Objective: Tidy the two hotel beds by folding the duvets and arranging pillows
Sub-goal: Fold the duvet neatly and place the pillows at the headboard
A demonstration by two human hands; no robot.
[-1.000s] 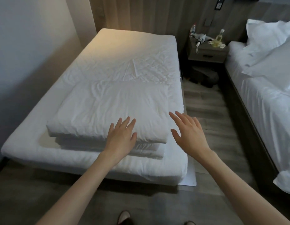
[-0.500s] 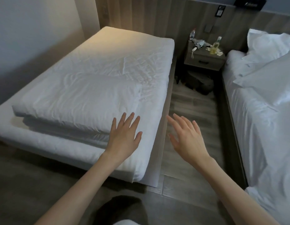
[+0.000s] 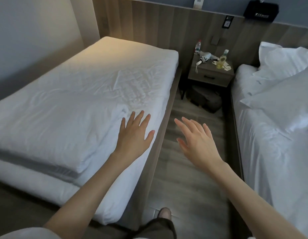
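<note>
The left bed [image 3: 125, 69] has a bare white sheet, and a folded white duvet [image 3: 51, 131] lies flat across its foot end. My left hand [image 3: 135, 135] is spread with straight fingers over the duvet's right corner and holds nothing. Over the aisle floor, my right hand [image 3: 196, 140] is stretched forward with its fingers straight and empty. The right bed [image 3: 270, 152] is rumpled, with white pillows [image 3: 286, 73] piled at its head and one large pillow [image 3: 287, 104] lying nearer.
A wooden nightstand [image 3: 210, 75] stands between the beds at the headboard wall, carrying two bottles [image 3: 222, 59] and a folded umbrella [image 3: 204, 58]. A dark bag [image 3: 206, 100] sits on the floor under it. The narrow wooden aisle [image 3: 184, 178] runs between the beds.
The view has swung right and forward into the aisle. My left hand has slid to the duvet's right corner, and my right hand now hangs over the floor between the beds.
</note>
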